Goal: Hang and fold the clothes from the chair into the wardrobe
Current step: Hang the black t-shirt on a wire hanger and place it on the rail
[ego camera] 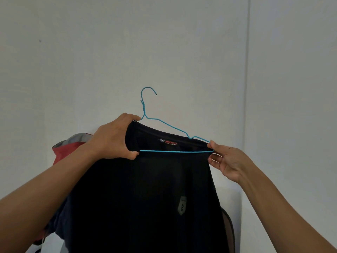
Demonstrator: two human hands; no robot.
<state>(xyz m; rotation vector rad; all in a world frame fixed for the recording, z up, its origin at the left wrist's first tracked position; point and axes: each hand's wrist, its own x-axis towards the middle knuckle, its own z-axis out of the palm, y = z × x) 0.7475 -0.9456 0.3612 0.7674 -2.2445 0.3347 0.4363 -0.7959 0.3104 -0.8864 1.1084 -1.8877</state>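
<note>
A black shirt [155, 194] with a red neck label hangs in front of me at mid-frame. A blue wire hanger [169, 127] sits partly inside its neck opening, hook pointing up. My left hand [113, 138] grips the shirt's left shoulder together with the hanger's left end. My right hand [226, 159] pinches the shirt's right collar edge at the hanger's right corner. The hanger's left arm is hidden under the cloth and my left hand.
Behind the shirt at the left lies a red and grey garment [73, 146] on a pile. A dark chair back edge [228, 227] shows at the lower right. A pale wall [164, 42] fills the background, with a corner line at the right.
</note>
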